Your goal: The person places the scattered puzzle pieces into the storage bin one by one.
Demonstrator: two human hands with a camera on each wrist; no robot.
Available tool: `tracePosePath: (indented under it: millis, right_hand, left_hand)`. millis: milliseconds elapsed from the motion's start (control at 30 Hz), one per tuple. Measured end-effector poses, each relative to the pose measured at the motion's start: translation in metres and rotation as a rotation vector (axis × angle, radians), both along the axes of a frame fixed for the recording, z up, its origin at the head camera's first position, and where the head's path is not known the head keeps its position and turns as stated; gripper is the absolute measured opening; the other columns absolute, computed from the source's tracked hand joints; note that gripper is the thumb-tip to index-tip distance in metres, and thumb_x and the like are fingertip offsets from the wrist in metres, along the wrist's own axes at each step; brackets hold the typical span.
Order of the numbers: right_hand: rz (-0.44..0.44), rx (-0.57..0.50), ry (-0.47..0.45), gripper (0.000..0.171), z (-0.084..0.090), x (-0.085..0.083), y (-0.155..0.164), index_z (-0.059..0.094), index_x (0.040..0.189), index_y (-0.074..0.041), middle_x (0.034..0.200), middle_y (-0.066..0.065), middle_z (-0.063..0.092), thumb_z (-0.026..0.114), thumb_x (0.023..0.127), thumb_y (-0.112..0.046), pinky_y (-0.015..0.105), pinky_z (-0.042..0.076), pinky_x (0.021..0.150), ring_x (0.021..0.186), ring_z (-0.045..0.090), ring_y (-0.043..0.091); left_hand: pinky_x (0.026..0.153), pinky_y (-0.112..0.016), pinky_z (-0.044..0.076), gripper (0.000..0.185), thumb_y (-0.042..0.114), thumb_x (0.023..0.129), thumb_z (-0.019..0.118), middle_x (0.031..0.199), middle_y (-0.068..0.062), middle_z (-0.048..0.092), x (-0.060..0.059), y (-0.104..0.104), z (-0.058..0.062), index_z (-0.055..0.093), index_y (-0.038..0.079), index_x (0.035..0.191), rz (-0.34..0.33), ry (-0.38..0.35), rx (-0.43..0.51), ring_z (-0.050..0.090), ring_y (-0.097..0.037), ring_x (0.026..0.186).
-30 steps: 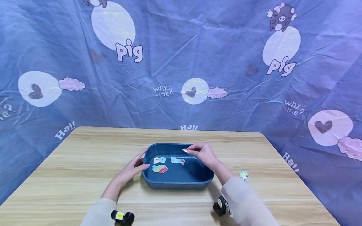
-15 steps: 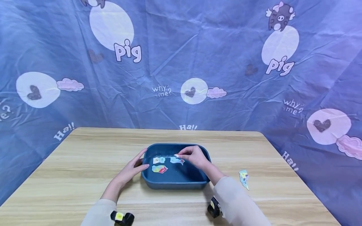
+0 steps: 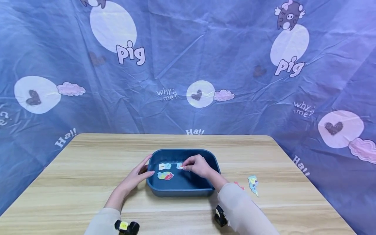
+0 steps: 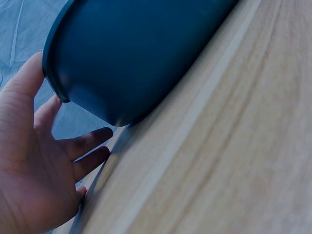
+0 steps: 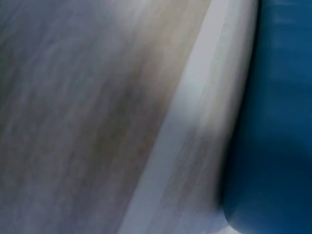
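Observation:
A dark blue oblong plastic basin [image 3: 183, 190] stands on the table. My left hand [image 3: 133, 179] steadies its left end, thumb over the rim and index finger against the outside. In the left wrist view, the other fingers of my left hand [image 4: 44, 156] reach loosely past the basin wall [image 4: 131, 53]. My right hand [image 3: 199, 167] is inside the basin, thumb and fingertips pinching a small paper scrap that they mostly cover. Beneath those fingertips lies a torn coloured paper scrap [image 3: 178, 166], partly hidden. To its left are a pale scrap [image 3: 164, 166] and a yellow-red scrap [image 3: 165, 176].
On the table [image 3: 111, 153], right of the basin, lie a light blue and yellow scrap [image 3: 253, 184] and a red scrap [image 3: 239, 185] partly behind the right sleeve [image 3: 243, 205]. A blue patterned cloth [image 3: 176, 65] hangs behind. The right wrist view is blurred.
My right hand has moved left and down into the basin with the small paper scrap, reaching the scrap lying there. The red scrap on the table has come into sight. My left hand stays put.

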State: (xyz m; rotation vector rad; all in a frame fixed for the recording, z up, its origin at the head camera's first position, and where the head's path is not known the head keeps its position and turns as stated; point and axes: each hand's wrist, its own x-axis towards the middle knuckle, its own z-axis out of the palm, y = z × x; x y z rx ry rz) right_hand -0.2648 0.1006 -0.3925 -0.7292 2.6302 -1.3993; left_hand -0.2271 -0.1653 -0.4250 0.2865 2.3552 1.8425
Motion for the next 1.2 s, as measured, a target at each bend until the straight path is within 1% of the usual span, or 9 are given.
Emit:
tracePosePath:
  millis: [300,500,633,767,1200]
  right_hand:
    - [0.001,0.094,-0.016,0.005,-0.0038,-0.0004,-0.0031,0.068,0.076,-0.007,0.073,-0.004,0.062,0.066,0.076,-0.010,0.023,0.045,0.061,0.067,0.053,0.008]
    - [0.003,0.140,-0.039,0.006,-0.0055,-0.0003,-0.0040,0.068,0.076,-0.005,0.070,-0.004,0.061,0.067,0.075,-0.011,0.023,0.044,0.054,0.060,0.051,0.008]
    - [0.006,0.183,-0.025,0.005,-0.0054,0.0001,-0.0056,0.068,0.075,-0.006,0.066,-0.006,0.060,0.067,0.074,-0.011,0.023,0.043,0.050,0.056,0.050,0.007]
    - [0.002,0.225,-0.014,0.004,-0.0054,0.0003,-0.0071,0.069,0.075,-0.006,0.065,-0.008,0.060,0.068,0.074,-0.010,0.022,0.042,0.051,0.058,0.049,0.006]
    - [0.000,0.241,-0.008,0.005,-0.0050,0.0008,-0.0069,0.069,0.074,-0.006,0.064,-0.008,0.059,0.068,0.074,-0.011,0.022,0.042,0.050,0.055,0.049,0.006]
  left_hand:
    - [0.095,-0.054,0.017,0.061,0.024,0.083,0.057,0.133,-0.018,0.031,0.0004,-0.0019,0.0004,0.025,0.030,0.135,-0.004,0.003,-0.002,0.028,-0.032,0.121]
    - [0.095,-0.053,0.018,0.062,0.024,0.083,0.058,0.132,-0.018,0.032,0.0006,-0.0012,0.0000,0.025,0.029,0.135,0.001,0.007,0.002,0.029,-0.032,0.120]
    - [0.095,-0.051,0.020,0.062,0.022,0.082,0.058,0.131,-0.018,0.034,-0.0006,-0.0005,-0.0010,0.026,0.029,0.135,0.007,0.018,0.011,0.031,-0.031,0.119]
    - [0.095,-0.051,0.021,0.062,0.021,0.082,0.058,0.131,-0.018,0.034,-0.0012,-0.0003,-0.0014,0.026,0.028,0.135,0.006,0.023,0.016,0.031,-0.031,0.119]
    - [0.095,-0.052,0.019,0.062,0.022,0.082,0.058,0.131,-0.018,0.033,0.0004,0.0013,0.0018,0.027,0.029,0.135,0.005,0.019,0.009,0.030,-0.032,0.120]
